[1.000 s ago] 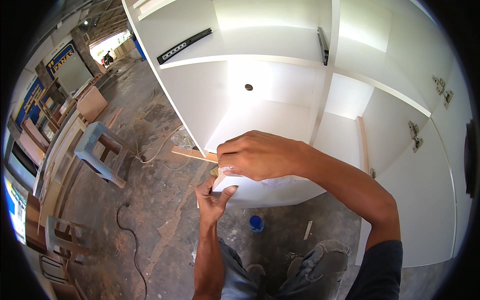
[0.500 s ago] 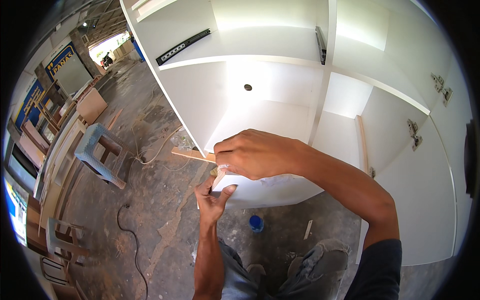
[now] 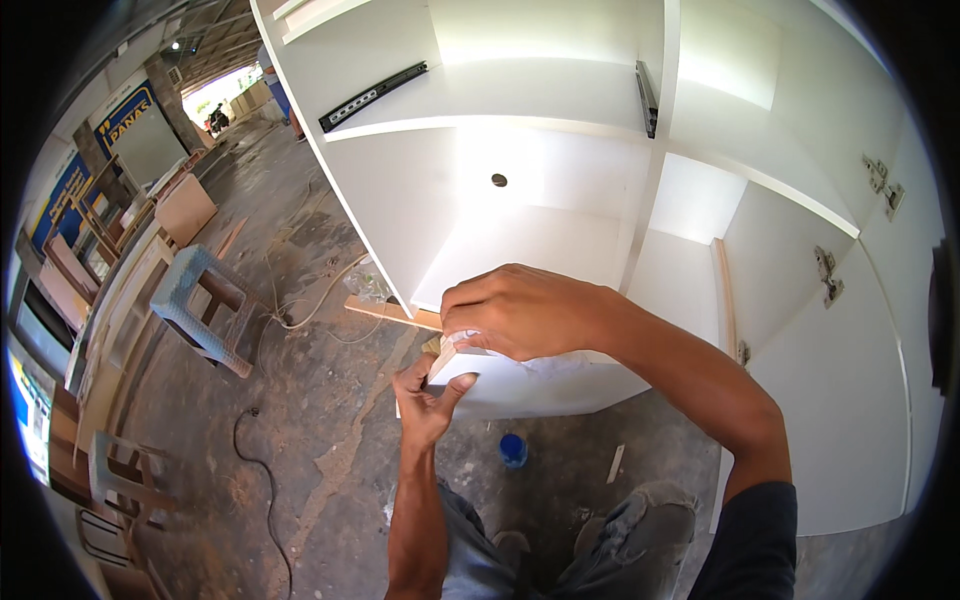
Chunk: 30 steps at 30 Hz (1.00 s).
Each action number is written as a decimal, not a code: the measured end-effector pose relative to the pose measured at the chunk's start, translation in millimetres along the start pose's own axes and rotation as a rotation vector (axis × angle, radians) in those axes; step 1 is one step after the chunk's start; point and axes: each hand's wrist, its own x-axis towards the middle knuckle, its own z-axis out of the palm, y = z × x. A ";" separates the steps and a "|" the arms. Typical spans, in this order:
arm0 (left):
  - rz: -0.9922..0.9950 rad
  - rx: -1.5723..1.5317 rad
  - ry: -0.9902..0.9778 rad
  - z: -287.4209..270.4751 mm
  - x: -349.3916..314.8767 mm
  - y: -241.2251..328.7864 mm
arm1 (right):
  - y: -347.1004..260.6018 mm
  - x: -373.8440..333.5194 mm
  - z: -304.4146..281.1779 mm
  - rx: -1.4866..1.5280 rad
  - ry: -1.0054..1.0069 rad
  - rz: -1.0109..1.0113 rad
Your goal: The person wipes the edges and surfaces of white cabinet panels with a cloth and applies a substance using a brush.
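Observation:
A white panel (image 3: 545, 392) with a bare wood-coloured end (image 3: 441, 362) lies low in front of the white cabinet (image 3: 385, 190). My left hand (image 3: 425, 402) grips its left end, the thumb on the near face and the fingers round the far side. Just above, my right hand (image 3: 525, 312) is closed on a crumpled white cloth (image 3: 560, 364), pressed to the panel's upper side near that end. The right fingertips are partly hidden. A small yellowish piece shows behind the left fingers; its kind I cannot make out.
Black drawer runners (image 3: 372, 96) line the upper compartment. Hinged doors (image 3: 840, 400) stand open at right. On the floor are a blue-capped container (image 3: 513, 450), a wooden strip (image 3: 385, 310), a black cable (image 3: 268, 470) and a stool (image 3: 205, 305). Someone stands far back (image 3: 277, 88).
My right hand has shifted slightly right with the cloth, showing more of the panel's wooden end. The left hand keeps its grip. More of the person at the back shows.

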 end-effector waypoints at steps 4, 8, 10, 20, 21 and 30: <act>-0.017 -0.039 0.022 2.1 -1.9 3.2 | -4.3 6.2 -1.2 -0.110 -0.047 -0.004; -0.037 -0.062 0.049 4.4 -2.4 0.0 | -5.3 13.0 2.7 -0.228 -0.128 0.050; -0.020 -0.035 0.035 2.1 -1.8 -0.6 | -4.1 9.5 1.0 -0.165 -0.105 0.047; -0.035 -0.067 0.050 4.4 -3.0 -0.7 | -7.2 9.1 3.2 -0.189 -0.102 0.068; -0.036 -0.065 0.053 4.3 -2.5 0.9 | -7.7 9.9 3.2 -0.189 -0.102 0.065; -0.017 -0.046 0.038 1.9 -2.9 1.5 | -5.6 4.0 5.7 -0.098 0.002 0.021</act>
